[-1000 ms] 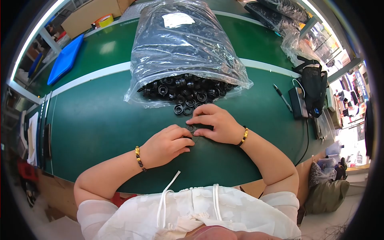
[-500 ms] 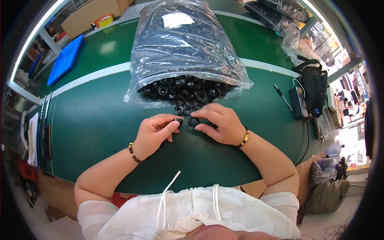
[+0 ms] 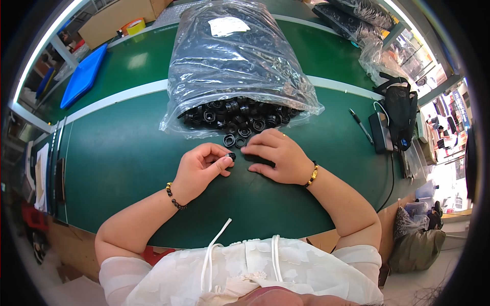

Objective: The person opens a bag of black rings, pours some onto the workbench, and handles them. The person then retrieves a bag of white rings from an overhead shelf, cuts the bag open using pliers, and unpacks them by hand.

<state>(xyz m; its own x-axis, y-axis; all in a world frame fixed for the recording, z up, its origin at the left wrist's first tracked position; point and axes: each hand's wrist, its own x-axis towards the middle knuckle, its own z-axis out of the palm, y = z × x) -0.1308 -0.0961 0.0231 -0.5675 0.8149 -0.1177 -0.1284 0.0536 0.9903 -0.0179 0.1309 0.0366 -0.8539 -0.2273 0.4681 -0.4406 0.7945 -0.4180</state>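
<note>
My left hand (image 3: 200, 167) is closed, with thumb and fingers pinching a small black ring-shaped plastic part (image 3: 231, 156) above the green table. Beside it, my right hand (image 3: 280, 158) is held low with thumb and fingers apart. Its fingertips are next to the loose black rings (image 3: 229, 140) at the mouth of the bag, and I see nothing between them. Part of what lies under the right fingers is hidden. Many more such black parts (image 3: 224, 115) spill from the large clear plastic bag (image 3: 240, 61).
A blue tray (image 3: 84, 76) leans at the left. On the right lie a pen (image 3: 361, 125), a black power adapter (image 3: 380, 131) with a cable, and a black pouch (image 3: 399, 104). Yellow tape (image 3: 136, 27) is at the back left. The green table (image 3: 117, 153) spreads below.
The black ring seen between my right thumb and finger is no longer visible there. My right fingers have shifted slightly left. My left hand still pinches its part, moved slightly right.
</note>
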